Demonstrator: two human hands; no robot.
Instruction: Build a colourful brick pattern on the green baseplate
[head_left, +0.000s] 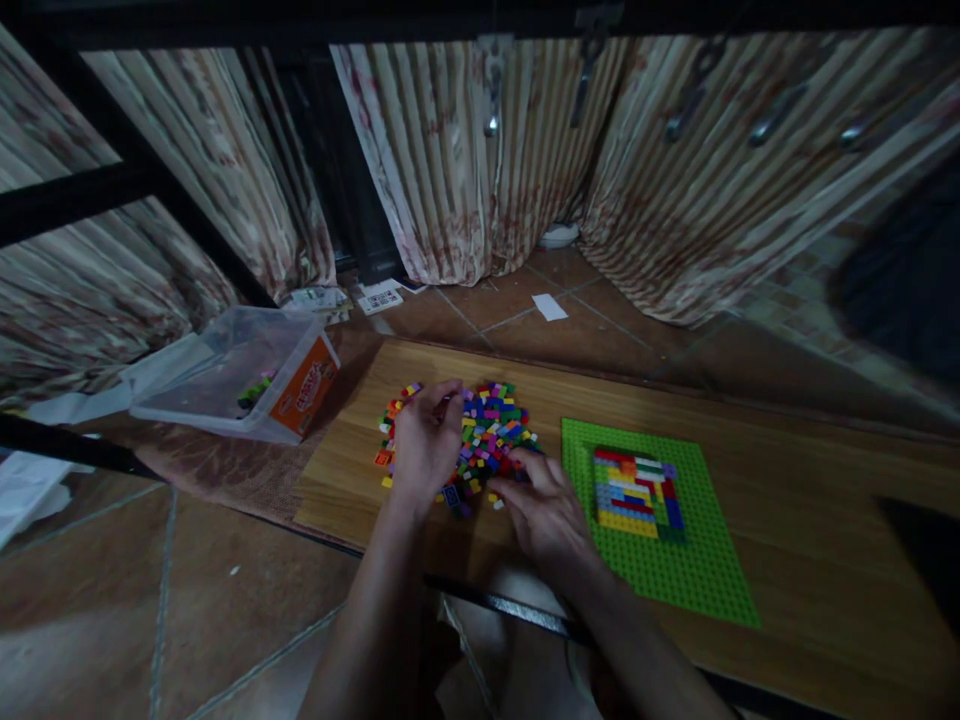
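A heap of small multicoloured toy bricks (pixel 491 425) lies on the wooden board. My left hand (pixel 427 445) is over the left part of the heap with its fingers curled in; whatever they hold is too small and dark to name. At the heap's right front edge is my right hand (pixel 551 515), its thumb and index finger bent toward the bricks with a gap between the tips. To the right of that hand lies a green baseplate (pixel 705 570). A roughly square block of joined coloured bricks (pixel 637 495) sits on it.
The wooden board (pixel 810 520) runs off to the right. At the left stands a clear plastic box (pixel 225 380) with an orange label and a few pieces inside. Papers (pixel 380 300) and a white card (pixel 550 307) lie on the tiled floor, before striped curtains (pixel 480 170).
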